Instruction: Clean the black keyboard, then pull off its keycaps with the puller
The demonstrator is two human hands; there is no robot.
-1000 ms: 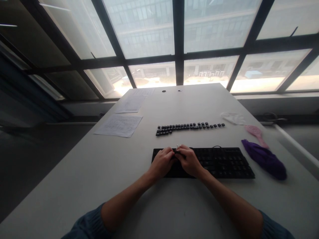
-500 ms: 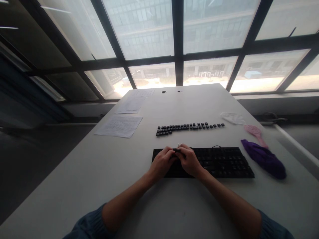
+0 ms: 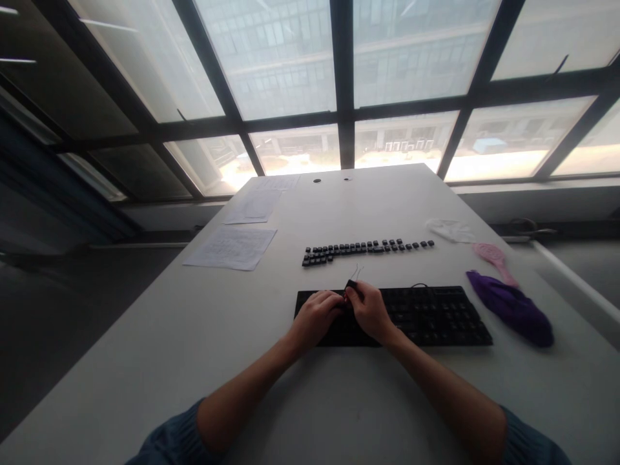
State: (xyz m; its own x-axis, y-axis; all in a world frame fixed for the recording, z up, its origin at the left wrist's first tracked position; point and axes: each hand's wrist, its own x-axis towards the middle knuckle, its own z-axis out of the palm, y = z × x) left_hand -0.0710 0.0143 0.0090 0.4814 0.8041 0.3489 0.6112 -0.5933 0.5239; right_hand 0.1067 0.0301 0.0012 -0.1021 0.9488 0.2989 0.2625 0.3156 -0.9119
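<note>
A black keyboard [image 3: 436, 316] lies on the white table [image 3: 145, 349] in front of me. My left hand [image 3: 314, 316] rests with curled fingers on the keyboard's left end. My right hand [image 3: 369, 310] is closed on a small wire keycap puller [image 3: 352, 281], whose thin prongs stick up above the knuckles; a dark keycap seems to sit in it. Several loose black keycaps [image 3: 368, 248] lie in a row behind the keyboard.
Printed paper sheets [image 3: 231, 247] lie at the left, more of them [image 3: 254, 205] farther back. A purple cloth [image 3: 511, 307], a pink brush [image 3: 494, 258] and a crumpled white wipe [image 3: 450, 229] sit at the right. Large windows stand behind the table's far edge.
My right hand has lifted slightly, and the puller's prongs now stand higher above the keyboard. The left hand stays put.
</note>
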